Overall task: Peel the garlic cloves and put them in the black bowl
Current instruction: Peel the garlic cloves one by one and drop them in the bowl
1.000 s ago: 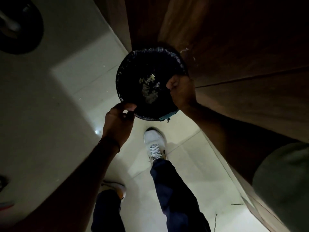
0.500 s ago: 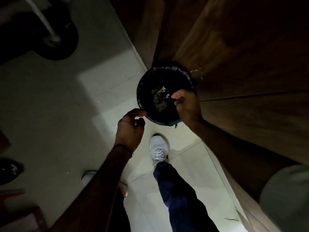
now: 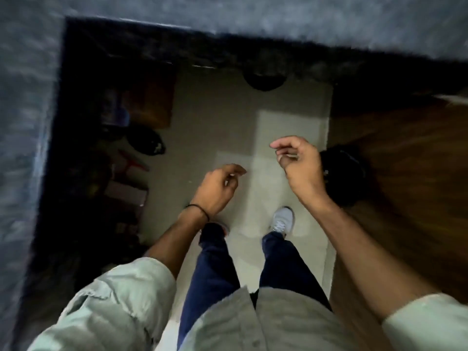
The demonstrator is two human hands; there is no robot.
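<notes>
No garlic cloves are in view. A black round container (image 3: 347,173) sits low at the right against the wooden cabinet, partly hidden behind my right hand (image 3: 297,168); the blur hides its inside. My right hand hovers in the air just left of it, fingers loosely curled, holding nothing that I can make out. My left hand (image 3: 217,191) hangs lower and further left over the pale floor, also loosely curled and holding nothing. A dark band circles the left wrist.
I stand on pale floor tiles (image 3: 228,117), white shoe (image 3: 282,220) forward. A wooden cabinet front (image 3: 405,186) fills the right. A grey stone counter (image 3: 253,13) runs along the top and left. Dark clutter (image 3: 144,143) lies at the left; another dark round object (image 3: 263,81) sits ahead.
Both hands have come off the black container and drawn back, apart from each other. The view has swung left and brightened, so the container now sits at the right.
</notes>
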